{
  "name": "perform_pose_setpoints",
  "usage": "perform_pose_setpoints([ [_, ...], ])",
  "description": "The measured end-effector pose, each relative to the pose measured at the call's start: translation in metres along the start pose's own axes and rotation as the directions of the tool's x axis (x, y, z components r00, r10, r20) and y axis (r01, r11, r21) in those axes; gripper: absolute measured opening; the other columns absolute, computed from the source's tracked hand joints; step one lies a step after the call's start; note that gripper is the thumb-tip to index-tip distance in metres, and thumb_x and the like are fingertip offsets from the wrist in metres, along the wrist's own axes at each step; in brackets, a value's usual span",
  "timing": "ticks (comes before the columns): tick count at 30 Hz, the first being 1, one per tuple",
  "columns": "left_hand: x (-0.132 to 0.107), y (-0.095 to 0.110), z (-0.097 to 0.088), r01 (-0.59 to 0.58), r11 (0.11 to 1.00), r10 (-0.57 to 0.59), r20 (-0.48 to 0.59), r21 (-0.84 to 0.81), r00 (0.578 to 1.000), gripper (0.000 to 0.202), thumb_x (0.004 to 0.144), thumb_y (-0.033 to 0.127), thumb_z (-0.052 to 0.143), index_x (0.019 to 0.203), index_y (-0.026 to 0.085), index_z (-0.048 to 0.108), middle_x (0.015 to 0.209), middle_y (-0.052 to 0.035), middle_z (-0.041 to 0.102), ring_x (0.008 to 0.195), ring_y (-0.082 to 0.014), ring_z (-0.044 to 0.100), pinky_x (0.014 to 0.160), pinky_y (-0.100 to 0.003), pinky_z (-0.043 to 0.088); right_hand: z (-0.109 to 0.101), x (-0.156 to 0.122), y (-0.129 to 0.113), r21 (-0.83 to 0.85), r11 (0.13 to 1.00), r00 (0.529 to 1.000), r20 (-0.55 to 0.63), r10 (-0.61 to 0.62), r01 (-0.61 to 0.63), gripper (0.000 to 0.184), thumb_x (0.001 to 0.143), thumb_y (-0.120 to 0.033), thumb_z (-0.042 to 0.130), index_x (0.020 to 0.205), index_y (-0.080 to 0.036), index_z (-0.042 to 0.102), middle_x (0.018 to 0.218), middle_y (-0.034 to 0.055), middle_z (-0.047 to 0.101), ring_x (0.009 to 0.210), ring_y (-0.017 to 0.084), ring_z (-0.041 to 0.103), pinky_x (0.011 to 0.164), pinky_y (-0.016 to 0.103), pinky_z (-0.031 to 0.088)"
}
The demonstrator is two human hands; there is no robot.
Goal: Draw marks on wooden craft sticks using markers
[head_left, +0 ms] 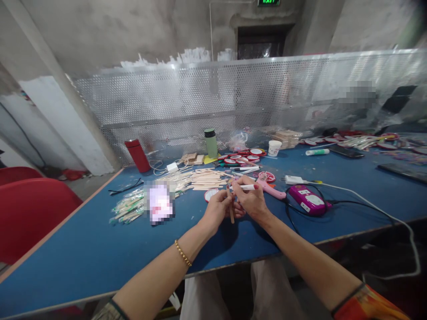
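Between the fingers of my left hand [218, 208] is a wooden craft stick [232, 215], held upright over the blue table. My right hand [252, 201] grips a white marker with a red end [247, 187], its tip side close to the top of the stick. Just behind my left hand lies a round white badge with a red rim [211, 194], partly covered. A pile of bare craft sticks [208, 178] spreads beyond my hands. To the right of them rests a pink glue gun [271, 189].
A purple power strip [309, 200] with cables sits at the right. Wrapped sticks [131, 205] and a lit phone [160, 203] lie to the left. Farther back stand a red bottle [138, 155], a green bottle [210, 144] and a paper cup [275, 148], before a perforated metal screen [167, 98].
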State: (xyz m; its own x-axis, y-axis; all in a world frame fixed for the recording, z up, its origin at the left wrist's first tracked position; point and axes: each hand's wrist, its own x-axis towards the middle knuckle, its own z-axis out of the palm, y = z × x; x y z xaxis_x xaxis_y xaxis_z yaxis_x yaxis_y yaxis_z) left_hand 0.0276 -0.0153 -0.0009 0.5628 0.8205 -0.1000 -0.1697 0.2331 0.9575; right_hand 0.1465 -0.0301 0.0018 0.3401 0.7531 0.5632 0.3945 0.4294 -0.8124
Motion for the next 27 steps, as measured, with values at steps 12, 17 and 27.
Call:
perform_pose_setpoints([
  [12,0.0012,-0.0012,-0.0014,-0.012,1.0,0.012,-0.005,-0.015,1.0,0.035,0.071,0.041,0.075,0.084,0.017,0.053,0.061,0.0007,0.064,0.054,-0.0188,0.069,0.056,-0.03,0.057,-0.0012,-0.0002,-0.0001,0.01,1.0,1.0,0.018,0.005,-0.005,0.029,0.084,-0.046,0.057,0.067,-0.022,0.052,0.054,-0.0024,0.057,0.041,0.011,0.05,0.04,0.023,0.039],
  [17,0.0009,-0.0013,-0.0011,-0.026,1.0,0.026,-0.015,0.005,1.0,0.036,0.07,0.043,0.075,0.083,0.017,0.053,0.061,0.001,0.063,0.055,-0.0196,0.069,0.057,-0.031,0.058,-0.0002,-0.0003,-0.0004,0.039,0.999,0.999,0.038,0.003,-0.005,0.028,0.084,-0.044,0.056,0.067,-0.022,0.053,0.053,-0.0032,0.055,0.041,0.011,0.049,0.04,0.023,0.038],
  [27,-0.0005,-0.0004,-0.0004,-0.024,1.0,0.025,-0.022,0.02,0.999,0.037,0.07,0.045,0.076,0.082,0.018,0.053,0.061,0.0002,0.064,0.057,-0.0208,0.07,0.059,-0.034,0.058,0.0002,-0.0001,-0.0013,0.029,0.999,0.999,0.032,-0.023,0.022,0.026,0.084,-0.04,0.056,0.066,-0.022,0.053,0.052,-0.0033,0.055,0.042,0.011,0.05,0.042,0.024,0.04],
])
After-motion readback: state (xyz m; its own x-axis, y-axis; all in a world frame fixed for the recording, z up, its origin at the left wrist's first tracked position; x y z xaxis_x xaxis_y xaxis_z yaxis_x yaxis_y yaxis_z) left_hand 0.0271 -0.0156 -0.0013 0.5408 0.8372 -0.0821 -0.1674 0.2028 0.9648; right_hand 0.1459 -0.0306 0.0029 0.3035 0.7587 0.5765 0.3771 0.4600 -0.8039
